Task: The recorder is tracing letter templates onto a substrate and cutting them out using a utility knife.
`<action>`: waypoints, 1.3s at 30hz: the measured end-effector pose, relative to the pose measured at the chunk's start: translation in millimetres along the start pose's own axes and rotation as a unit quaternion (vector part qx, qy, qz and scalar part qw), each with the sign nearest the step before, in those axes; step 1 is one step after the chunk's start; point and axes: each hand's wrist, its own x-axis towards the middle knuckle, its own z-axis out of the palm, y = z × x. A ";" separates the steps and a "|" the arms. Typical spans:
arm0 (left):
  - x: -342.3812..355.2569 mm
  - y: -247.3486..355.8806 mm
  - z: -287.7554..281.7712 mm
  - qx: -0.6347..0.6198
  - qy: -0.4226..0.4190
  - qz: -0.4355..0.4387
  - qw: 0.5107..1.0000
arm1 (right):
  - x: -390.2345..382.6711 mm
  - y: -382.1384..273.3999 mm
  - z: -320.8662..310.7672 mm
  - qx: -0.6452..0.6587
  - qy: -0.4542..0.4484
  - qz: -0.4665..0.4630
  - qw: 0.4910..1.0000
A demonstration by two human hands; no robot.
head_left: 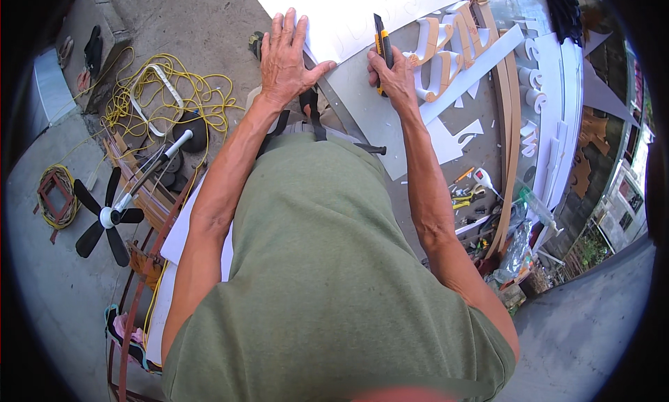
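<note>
My left hand (282,66) has its fingers spread, the fingertips and thumb at the left edge of a large white sheet (334,19). Faint curved outlines are drawn on that sheet, which runs off the top of the view. In my right hand (394,78) is a yellow and black utility knife (382,45), held upright with its dark blade pointing away from me. The knife is just beyond the sheet's near edge, over a grey flat board (359,99). Right of this hand stand several cut-out letters (437,71) with white and tan sides.
A long white strip (481,71) and white offcuts (446,137) lie right. Curved tan strips (507,123), pliers (467,196) and a glue gun (484,179) are nearby. On the left floor are tangled yellow cord (209,88) and a black-bladed fan (108,217).
</note>
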 end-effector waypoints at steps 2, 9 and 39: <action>-0.8 -0.1 -0.2 -0.004 0.003 -0.003 1.000 | -0.4 -4.2 -0.5 -0.016 -0.006 -0.003 1.000; -15.7 6.6 -12.9 -0.002 0.016 -0.047 0.999 | 13.4 -29.9 11.8 -0.244 -0.079 -0.132 0.957; -2.2 8.9 -12.3 0.008 -0.055 -0.077 0.996 | 51.4 -74.4 57.9 -0.499 -0.120 -0.233 0.826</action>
